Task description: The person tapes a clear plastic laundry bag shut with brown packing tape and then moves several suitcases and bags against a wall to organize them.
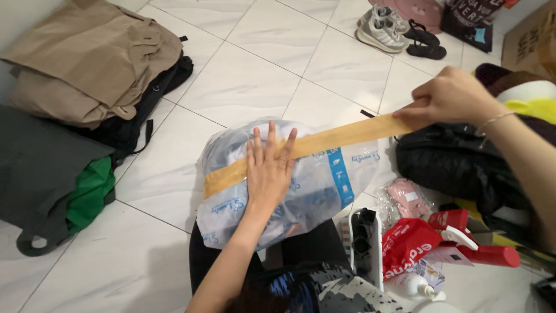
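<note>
A bulging clear plastic parcel bag [324, 179] with blue print lies on the white tiled floor in front of me. A strip of tan packing tape [341, 137] crosses it from the left side and stretches up to the right. My left hand [269, 171] lies flat with fingers spread on the bag, pressing the tape down. My right hand [449, 97] grips the far end of the tape, held taut above the floor; whatever roll it comes from is hidden inside the hand.
A beige coat [87, 58], black bag and grey-green tote [52, 174] lie at left. Sneakers [382, 29] and sandals sit at top. At right are a black bag [457, 165], a pink wrapped item [408, 197], red packets [405, 246] and a white tape dispenser [365, 237].
</note>
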